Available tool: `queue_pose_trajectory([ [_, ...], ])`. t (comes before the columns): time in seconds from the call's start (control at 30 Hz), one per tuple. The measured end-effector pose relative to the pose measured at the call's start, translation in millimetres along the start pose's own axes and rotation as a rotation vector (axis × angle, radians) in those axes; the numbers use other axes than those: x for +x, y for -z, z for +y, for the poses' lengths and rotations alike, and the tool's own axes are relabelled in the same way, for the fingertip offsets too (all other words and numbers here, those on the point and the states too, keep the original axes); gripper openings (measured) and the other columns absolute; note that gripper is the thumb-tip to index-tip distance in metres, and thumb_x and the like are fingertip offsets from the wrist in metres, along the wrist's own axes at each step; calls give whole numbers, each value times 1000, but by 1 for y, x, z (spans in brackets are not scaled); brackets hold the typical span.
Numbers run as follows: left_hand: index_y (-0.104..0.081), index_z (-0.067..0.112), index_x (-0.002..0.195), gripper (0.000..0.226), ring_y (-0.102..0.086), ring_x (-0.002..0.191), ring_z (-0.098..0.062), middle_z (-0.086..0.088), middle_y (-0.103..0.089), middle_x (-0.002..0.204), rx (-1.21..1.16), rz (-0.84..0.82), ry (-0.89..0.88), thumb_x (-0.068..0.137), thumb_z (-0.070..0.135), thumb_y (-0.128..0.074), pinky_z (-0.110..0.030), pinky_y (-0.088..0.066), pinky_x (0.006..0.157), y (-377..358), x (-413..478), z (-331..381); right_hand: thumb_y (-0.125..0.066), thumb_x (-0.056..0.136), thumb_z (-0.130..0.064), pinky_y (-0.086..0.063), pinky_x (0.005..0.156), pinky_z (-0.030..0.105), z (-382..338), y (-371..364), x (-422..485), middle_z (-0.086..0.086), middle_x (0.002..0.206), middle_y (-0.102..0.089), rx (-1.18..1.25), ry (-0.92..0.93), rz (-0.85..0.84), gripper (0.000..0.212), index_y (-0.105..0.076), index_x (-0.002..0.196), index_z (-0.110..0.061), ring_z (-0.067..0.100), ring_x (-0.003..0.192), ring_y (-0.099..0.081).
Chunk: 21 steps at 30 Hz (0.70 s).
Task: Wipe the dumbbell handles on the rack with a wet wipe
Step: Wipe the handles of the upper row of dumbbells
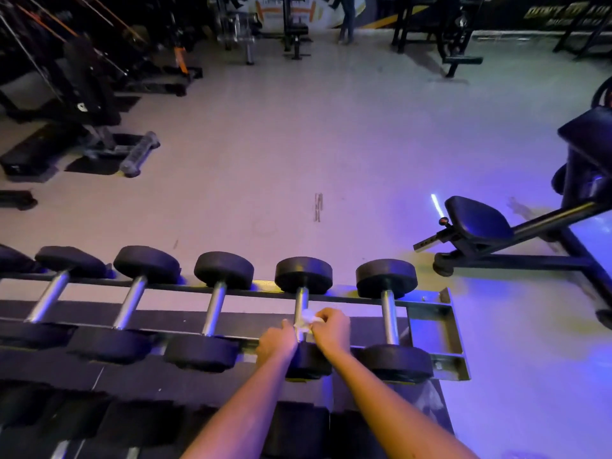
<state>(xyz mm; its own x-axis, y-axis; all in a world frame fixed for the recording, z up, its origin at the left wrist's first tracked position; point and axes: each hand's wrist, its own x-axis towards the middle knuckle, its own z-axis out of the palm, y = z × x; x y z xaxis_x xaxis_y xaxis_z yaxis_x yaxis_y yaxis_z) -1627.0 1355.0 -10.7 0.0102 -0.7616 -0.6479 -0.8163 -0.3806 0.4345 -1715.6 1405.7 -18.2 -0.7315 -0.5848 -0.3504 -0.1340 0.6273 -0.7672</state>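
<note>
Handle point(301, 301): crossed the rack point(445, 326) from near edge to far edge.
Right hand point(331, 329): fingers point(326, 314) pinched the wipe point(308, 319) at its near end.
Left hand point(277, 342): beside it, grip unclear.

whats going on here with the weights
A person is standing over a dumbbell rack in a gym. Their right hand pinches a white wet wipe against the metal handle of the second dumbbell from the right end. The left hand sits against the same handle's near end; whether it grips is unclear. The other dumbbells lie in their slots, untouched.
</note>
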Motion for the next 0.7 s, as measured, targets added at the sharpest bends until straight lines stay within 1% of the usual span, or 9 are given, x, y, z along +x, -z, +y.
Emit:
queue_pose_trajectory([
  [0.07,-59,3,125,55,-55,117,-36,-18,-59,129,-38,75,33,98,46,-39,-38,-44,96,-4,2,2,-64,81,-7,-32,43,16,2,-6,2,-2,52,-51,15,-13,-36,33,-50,52,-15,12,51,-42],
  [0.13,-62,3,121,55,-57,114,-36,-19,-61,126,-69,119,57,96,49,-43,-38,-45,93,-8,5,3,-64,80,-6,-30,42,20,5,-12,4,-3,48,-43,-4,-22,-22,37,-45,50,-14,12,49,-32],
  [0.2,-61,4,121,58,-58,113,-36,-19,-61,124,-62,119,85,93,53,-46,-38,-46,92,-9,7,3,-63,77,-4,-25,44,27,9,-18,5,1,47,-38,6,-13,-2,37,-42,48,-14,16,52,-29],
  [0.3,-60,4,122,61,-58,113,-37,-20,-61,125,-29,122,97,92,55,-46,-38,-46,91,-10,11,3,-66,77,-5,-30,53,28,13,-20,4,5,57,-59,52,-19,5,23,-61,55,-13,19,58,-46],
  [0.4,-59,6,123,63,-59,111,-36,-19,-61,124,-16,132,83,91,58,-45,-38,-47,90,-12,14,1,-69,77,-6,-36,52,17,5,-18,8,1,68,-68,120,1,31,7,-75,73,-9,13,63,-57],
  [0.47,-60,6,122,65,-59,110,-37,-19,-61,124,-8,129,69,91,60,-44,-38,-47,89,-11,15,1,-70,78,-8,-38,51,9,-3,-19,18,-2,70,-67,164,-5,59,7,-76,79,-10,10,65,-58],
  [0.5,-61,5,122,66,-59,111,-37,-19,-61,124,-5,124,61,91,61,-43,-37,-46,89,-10,14,1,-69,78,-8,-37,51,9,-7,-21,24,-3,71,-68,162,-6,66,8,-76,79,-12,10,67,-59],
  [0.63,-63,2,118,68,-58,111,-36,-19,-61,123,-12,118,31,93,61,-42,-36,-45,88,-7,10,1,-66,76,-5,-34,47,19,-11,-24,39,0,59,-57,107,-6,54,13,-68,65,-11,14,62,-52],
  [0.7,-64,4,116,66,-58,110,-36,-19,-62,122,-13,115,16,93,61,-41,-35,-45,86,-7,10,1,-72,75,-12,-38,51,23,-10,-22,34,8,62,-64,106,1,41,12,-69,64,-9,11,62,-51],
])
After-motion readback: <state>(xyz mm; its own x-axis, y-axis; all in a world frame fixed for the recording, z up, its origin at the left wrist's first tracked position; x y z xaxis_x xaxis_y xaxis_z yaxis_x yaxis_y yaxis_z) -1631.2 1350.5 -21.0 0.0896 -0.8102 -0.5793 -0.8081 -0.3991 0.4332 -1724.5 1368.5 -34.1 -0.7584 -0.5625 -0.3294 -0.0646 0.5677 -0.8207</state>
